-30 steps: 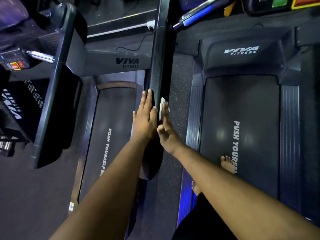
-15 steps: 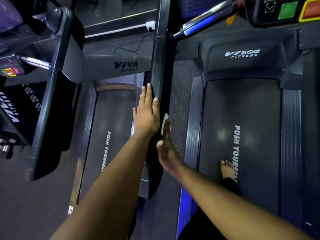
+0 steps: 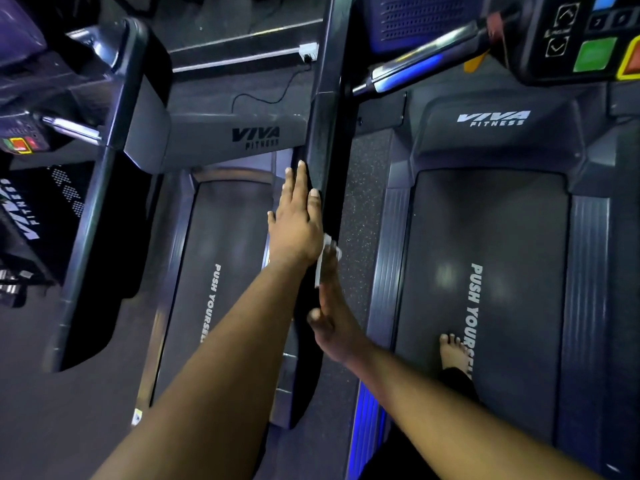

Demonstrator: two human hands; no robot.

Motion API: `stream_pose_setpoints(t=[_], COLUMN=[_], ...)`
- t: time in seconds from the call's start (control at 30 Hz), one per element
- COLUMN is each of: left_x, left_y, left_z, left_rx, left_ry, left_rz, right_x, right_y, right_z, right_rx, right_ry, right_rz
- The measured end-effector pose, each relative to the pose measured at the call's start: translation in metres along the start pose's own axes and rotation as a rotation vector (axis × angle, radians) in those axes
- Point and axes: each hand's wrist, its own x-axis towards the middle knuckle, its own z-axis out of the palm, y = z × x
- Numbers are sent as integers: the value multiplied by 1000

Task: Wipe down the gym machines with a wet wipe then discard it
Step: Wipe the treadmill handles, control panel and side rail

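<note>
Two bare hands meet on the dark upright side rail [image 3: 320,188] that runs down the centre of the frame between two treadmills. Left hand [image 3: 294,220], centre frame, lies flat against the rail's left face, fingers straight and together, grasping nothing. Right hand [image 3: 332,317], just below and to the right of it, is turned edge-on with fingers extended, pressing a white wet wipe [image 3: 323,258] against the rail's right face; the wipe shows as a thin folded strip between the fingers and the rail, touching the heel of the left hand. Left treadmill belt [image 3: 221,271], lower left of centre, bears the words "PUSH YOURSELF"; its motor cover carries a "VIVA FITNESS" mark. Right treadmill belt [image 3: 485,271] carries the same lettering, and a bare foot [image 3: 453,353] stands on it at lower right. Console [image 3: 588,39] with a green button occupies the upper right corner.
</note>
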Motion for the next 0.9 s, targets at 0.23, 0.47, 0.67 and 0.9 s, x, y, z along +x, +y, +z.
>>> stream_pose_setpoints(t=[0.23, 0.47, 0.67, 0.9], left_x=[19, 14, 17, 16], left_y=[9, 10, 7, 12], left_z=[2, 3, 1, 1], left_rx=[13, 36, 45, 35], left_ry=[17, 58, 6, 13], left_rz=[-23, 19, 31, 8], right_x=[89, 47, 125, 96], right_y=[-12, -6, -15, -8], right_z=[-49, -33, -71, -58], right_rx=[76, 74, 0, 2], right_ry=[26, -50, 7, -55], right_rz=[47, 16, -3, -64])
